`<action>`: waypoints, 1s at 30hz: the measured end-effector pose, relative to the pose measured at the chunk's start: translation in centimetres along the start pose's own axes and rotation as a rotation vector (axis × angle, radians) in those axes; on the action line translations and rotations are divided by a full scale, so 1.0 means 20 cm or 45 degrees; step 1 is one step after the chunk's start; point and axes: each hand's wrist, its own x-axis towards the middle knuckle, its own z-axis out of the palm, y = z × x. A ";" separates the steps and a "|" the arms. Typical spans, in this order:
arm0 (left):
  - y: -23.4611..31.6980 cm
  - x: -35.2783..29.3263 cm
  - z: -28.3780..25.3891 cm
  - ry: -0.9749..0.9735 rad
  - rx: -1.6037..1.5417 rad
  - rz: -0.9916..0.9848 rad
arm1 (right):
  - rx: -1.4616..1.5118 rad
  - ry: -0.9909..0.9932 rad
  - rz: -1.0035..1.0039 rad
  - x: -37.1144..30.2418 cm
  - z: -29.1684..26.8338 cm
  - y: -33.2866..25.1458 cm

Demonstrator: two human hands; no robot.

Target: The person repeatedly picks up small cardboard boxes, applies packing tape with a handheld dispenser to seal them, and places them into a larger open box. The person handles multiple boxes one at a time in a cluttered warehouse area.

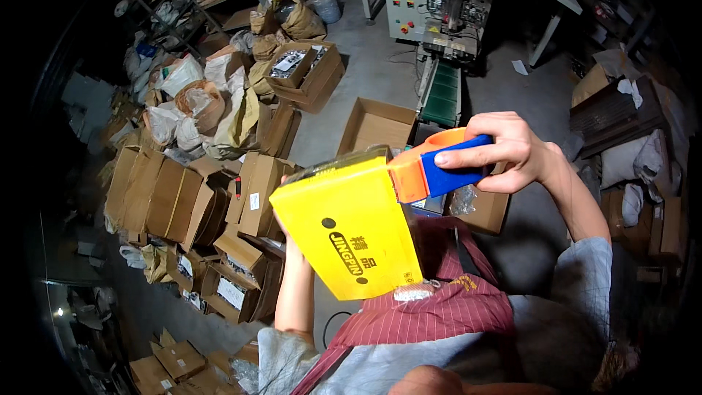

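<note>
A yellow cardboard box (314,212) with dark printing is tilted in the air in front of my chest. My left hand (281,225) holds it from behind at the left side; the box hides nearly all of its fingers. In my right hand (515,153) is a tape dispenser (411,175), orange at the front with a blue handle, its fingers wrapped round the handle. The orange end rests against the upper right edge of the box. Clear, shiny tape seems to lie along the box's dark upper side.
Ahead stands a machine (404,7) with a small lit screen and a green conveyor (441,93). An open carton (376,128) sits below it. Several brown cartons (172,197) and filled sacks (208,106) crowd the left. More boxes (662,230) stand at the right.
</note>
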 end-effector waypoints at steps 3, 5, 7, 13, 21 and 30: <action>-0.12 0.15 0.02 -0.038 0.028 -0.065 | 0.081 0.082 -0.115 0.18 -0.03 -0.03; -0.25 0.23 0.05 -0.052 0.107 -0.139 | 0.011 0.076 -0.195 0.33 -0.10 -0.10; -0.37 0.31 0.09 -0.071 0.214 -0.251 | -0.052 0.044 -0.198 0.40 -0.15 -0.15; -0.52 0.47 0.11 -0.011 0.334 -0.263 | 0.134 0.015 0.034 0.36 -0.12 -0.15; -0.55 0.61 0.22 -0.067 0.442 -0.008 | 0.083 0.093 0.089 0.38 -0.18 -0.18; -0.47 0.63 0.37 -0.163 0.492 -0.078 | -0.288 0.035 0.329 0.71 -0.17 -0.33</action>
